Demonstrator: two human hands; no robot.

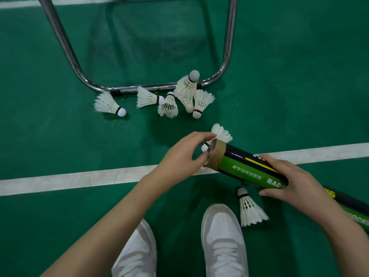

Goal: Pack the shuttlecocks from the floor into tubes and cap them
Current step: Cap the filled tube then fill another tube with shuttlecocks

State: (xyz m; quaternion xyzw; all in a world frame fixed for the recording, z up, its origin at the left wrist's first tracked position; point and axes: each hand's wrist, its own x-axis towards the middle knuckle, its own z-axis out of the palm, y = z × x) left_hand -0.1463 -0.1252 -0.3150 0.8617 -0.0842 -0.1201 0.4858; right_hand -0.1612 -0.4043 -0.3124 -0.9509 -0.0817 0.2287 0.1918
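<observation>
At 5 o'clock, nearest, one shuttlecock point(249, 208) lies beside the shoes point(223, 236). Right hand point(297, 182) wraps the tube point(249, 166); left hand point(183, 154) pinches a shuttlecock point(220, 134) at its mouth. At 12 o'clock, six more point(171, 104) lie by a chair frame point(139, 88). Risk: angled entry would crush feathers on the rim.

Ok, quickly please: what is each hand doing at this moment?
Left hand: pinches a shuttlecock at the open mouth of the tube.
Right hand: grips the tube around its middle.
</observation>
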